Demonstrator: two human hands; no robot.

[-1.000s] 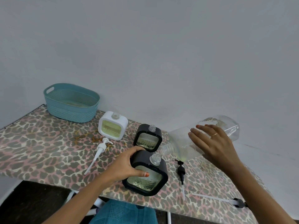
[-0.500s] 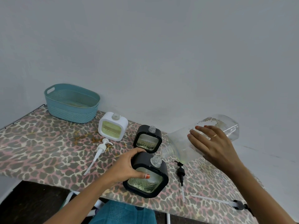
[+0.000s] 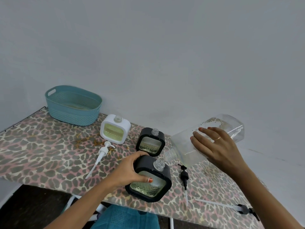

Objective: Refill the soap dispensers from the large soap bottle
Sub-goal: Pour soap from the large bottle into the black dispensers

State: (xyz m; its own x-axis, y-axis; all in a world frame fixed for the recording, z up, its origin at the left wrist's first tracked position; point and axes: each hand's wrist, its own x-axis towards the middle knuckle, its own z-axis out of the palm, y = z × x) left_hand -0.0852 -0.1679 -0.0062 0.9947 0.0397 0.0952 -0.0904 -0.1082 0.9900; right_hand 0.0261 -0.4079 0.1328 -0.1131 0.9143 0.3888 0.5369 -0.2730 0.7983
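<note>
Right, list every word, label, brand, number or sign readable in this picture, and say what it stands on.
None: nothing here carries readable text.
Large soap bottle: clear, no label on the visible side.
Two black dispensers and white dispenser: plain, no print visible.
Teal basket and loose pumps: no markings visible.

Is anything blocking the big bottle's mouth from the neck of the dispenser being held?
Nothing visible. The large soap bottle is tilted with its mouth right above the open neck of the black dispenser held by the left hand. The pumps lie off to the sides.
</note>
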